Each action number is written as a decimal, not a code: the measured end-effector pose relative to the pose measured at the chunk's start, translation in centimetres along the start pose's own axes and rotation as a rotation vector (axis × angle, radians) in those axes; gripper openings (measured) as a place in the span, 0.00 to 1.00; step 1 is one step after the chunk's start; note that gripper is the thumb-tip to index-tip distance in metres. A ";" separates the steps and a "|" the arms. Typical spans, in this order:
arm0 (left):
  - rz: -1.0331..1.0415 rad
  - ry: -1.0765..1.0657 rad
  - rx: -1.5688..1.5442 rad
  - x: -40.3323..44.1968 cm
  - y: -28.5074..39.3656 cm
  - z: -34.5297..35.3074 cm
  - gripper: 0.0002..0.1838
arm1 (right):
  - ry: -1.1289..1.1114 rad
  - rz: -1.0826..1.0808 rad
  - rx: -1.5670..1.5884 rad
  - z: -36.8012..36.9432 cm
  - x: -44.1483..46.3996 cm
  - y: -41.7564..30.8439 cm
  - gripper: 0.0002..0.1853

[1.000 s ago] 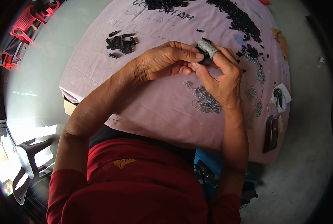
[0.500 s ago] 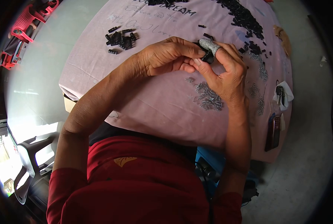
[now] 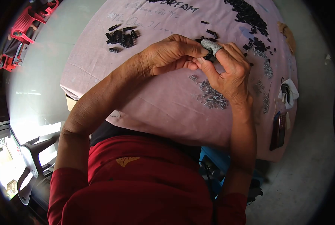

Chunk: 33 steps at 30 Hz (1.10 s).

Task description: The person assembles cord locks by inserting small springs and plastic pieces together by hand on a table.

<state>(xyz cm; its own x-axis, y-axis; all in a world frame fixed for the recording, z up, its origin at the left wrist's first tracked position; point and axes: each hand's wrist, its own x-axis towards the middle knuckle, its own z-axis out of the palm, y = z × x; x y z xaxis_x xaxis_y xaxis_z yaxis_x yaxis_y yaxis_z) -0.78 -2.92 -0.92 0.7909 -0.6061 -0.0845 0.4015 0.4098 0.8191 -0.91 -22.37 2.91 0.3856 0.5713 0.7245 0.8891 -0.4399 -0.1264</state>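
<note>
The person bends over a table spread with a pink cloth (image 3: 160,107), both hands brought together above it, toward the right side. The left hand (image 3: 171,56) has its thumb and fingers pinched on a small black piece (image 3: 210,57), and the right hand (image 3: 229,71) grips the same piece from the other side, its thumb close against the left fingertips. A grey wrap (image 3: 211,45) covers one right finger. The fingers hide most of the piece, so I cannot make out its shape.

Just below the right hand lies a heap of little metal coils (image 3: 214,96). Beyond the left forearm sits a small cluster of black parts (image 3: 120,39), and a much bigger black pile (image 3: 252,18) stretches across the far right of the cloth. A loose black part (image 3: 212,33) lies just past the hands. Near the right edge, keys (image 3: 286,92) rest on a white tissue (image 3: 294,93), with a phone (image 3: 277,131) closer to the person.
</note>
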 end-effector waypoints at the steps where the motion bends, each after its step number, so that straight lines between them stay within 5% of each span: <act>1: -0.004 0.000 0.003 0.0 0.0 0.0 0.12 | -0.006 -0.008 -0.004 0.0 -0.1 0.0 0.10; 18: -0.016 -0.028 0.011 0.0 0.1 -0.1 0.11 | 0.052 -0.067 -0.001 0.6 -0.5 0.4 0.07; 24: 0.033 0.048 -0.032 0.2 0.2 0.7 0.15 | 0.077 0.095 0.077 0.0 -0.4 1.0 0.08; 33: 0.041 0.020 0.183 -0.1 0.5 1.4 0.16 | 0.079 -0.023 -0.050 0.3 -0.4 0.6 0.10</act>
<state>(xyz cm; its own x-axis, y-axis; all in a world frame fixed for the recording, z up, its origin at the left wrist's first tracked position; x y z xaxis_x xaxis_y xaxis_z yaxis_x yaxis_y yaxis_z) -1.30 -3.60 0.24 0.8143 -0.5775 -0.0588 0.2796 0.3015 0.9115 -0.44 -22.67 2.32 0.3431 0.5256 0.7785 0.8831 -0.4628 -0.0767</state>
